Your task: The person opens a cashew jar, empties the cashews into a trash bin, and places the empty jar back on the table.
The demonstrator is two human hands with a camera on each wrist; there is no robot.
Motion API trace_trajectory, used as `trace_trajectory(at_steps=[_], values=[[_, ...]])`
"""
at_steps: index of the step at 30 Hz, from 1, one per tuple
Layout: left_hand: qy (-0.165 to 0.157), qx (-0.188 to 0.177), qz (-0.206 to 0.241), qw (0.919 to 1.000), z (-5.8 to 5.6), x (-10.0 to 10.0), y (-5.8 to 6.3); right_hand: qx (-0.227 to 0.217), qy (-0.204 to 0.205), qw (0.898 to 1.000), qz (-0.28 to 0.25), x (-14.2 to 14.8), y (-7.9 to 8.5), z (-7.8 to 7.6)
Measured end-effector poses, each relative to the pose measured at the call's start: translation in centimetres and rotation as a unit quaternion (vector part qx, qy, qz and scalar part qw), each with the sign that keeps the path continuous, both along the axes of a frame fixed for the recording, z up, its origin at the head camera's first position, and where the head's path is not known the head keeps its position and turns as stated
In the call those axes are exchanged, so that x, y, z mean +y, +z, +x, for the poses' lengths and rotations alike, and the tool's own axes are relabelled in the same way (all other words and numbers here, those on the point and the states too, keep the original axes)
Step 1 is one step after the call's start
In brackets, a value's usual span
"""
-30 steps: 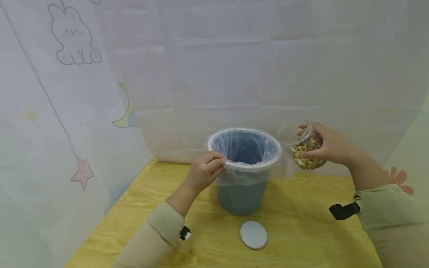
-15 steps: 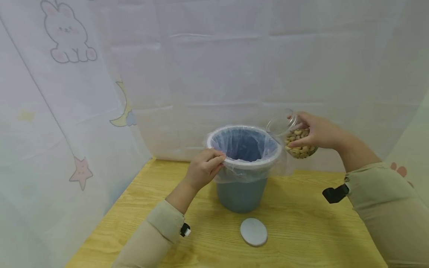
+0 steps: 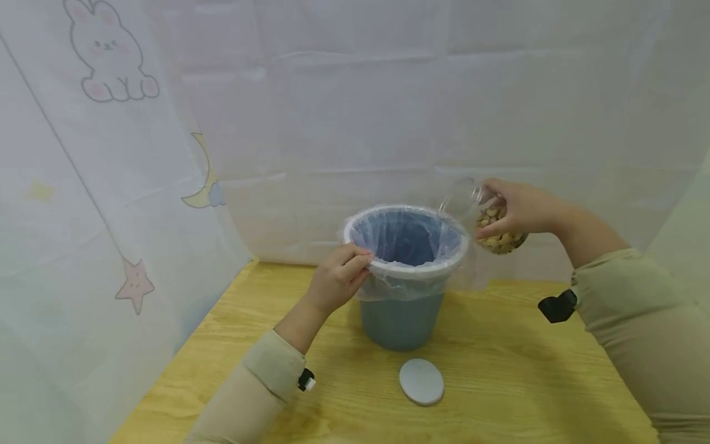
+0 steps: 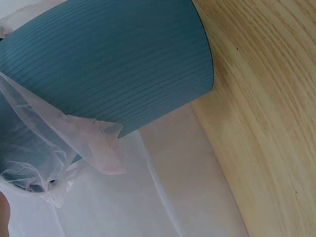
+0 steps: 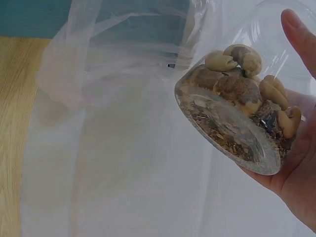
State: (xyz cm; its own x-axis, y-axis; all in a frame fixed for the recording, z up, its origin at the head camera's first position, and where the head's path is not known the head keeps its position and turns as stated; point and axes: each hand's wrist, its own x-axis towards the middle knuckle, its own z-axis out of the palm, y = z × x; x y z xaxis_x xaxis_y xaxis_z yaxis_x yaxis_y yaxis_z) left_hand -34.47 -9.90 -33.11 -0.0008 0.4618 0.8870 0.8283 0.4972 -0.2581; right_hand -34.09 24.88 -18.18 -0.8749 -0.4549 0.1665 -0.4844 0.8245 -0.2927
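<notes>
A blue-grey trash bin (image 3: 402, 324) with a white rim is lined with a clear plastic bag (image 3: 399, 290), folded over its edge. My left hand (image 3: 338, 279) pinches the lined rim at the near left. My right hand (image 3: 527, 209) grips a clear jar (image 3: 460, 198), tilted with its open mouth toward the bin and overlapping the far right rim in the head view. Cashews (image 3: 492, 216) lie in the jar's lower part. The right wrist view shows the jar's base (image 5: 227, 128) with brown crumbs beneath the nuts.
A round white lid (image 3: 421, 382) lies on the yellow wooden table (image 3: 499, 370) in front of the bin. Pale printed cloth (image 3: 355, 111) hangs behind and at the left of the table. A loose part of the bag sticks out at the bin's right.
My right hand has moved up and left with the jar, bringing its mouth over the bin's right rim. My left hand stays at the rim.
</notes>
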Motion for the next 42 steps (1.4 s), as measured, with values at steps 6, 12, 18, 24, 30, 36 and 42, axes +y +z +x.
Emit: trace_trajectory(at_steps=[6,12,18,24,30,36,42], values=[[0.0,-0.007,-0.012,0.9999,-0.2,-0.2,0.3,-0.013,0.004,1.0,0.006,-0.1,0.8,-0.1],[-0.003,-0.014,-0.016,0.9998,-0.1,-0.4,0.3,-0.02,0.001,0.999,0.029,-0.7,1.1,-0.3],[-0.017,-0.019,-0.006,0.9997,0.0,-0.4,0.2,-0.014,0.012,0.998,0.052,-1.5,1.2,-0.4],[-0.032,-0.022,-0.001,0.9993,0.0,-0.2,0.3,-0.004,0.017,0.998,0.066,-1.8,1.3,-0.4],[-0.03,-0.019,-0.006,0.9993,0.1,-0.2,0.4,0.0,0.02,0.996,0.083,-2.2,1.2,-0.3],[-0.027,-0.018,-0.016,0.9994,0.1,-0.2,0.3,0.017,0.022,0.994,0.104,-2.5,1.0,-0.4],[-0.024,-0.017,-0.013,0.9995,-0.2,0.0,0.0,0.028,0.028,0.992,0.116,-2.5,0.8,-0.5]])
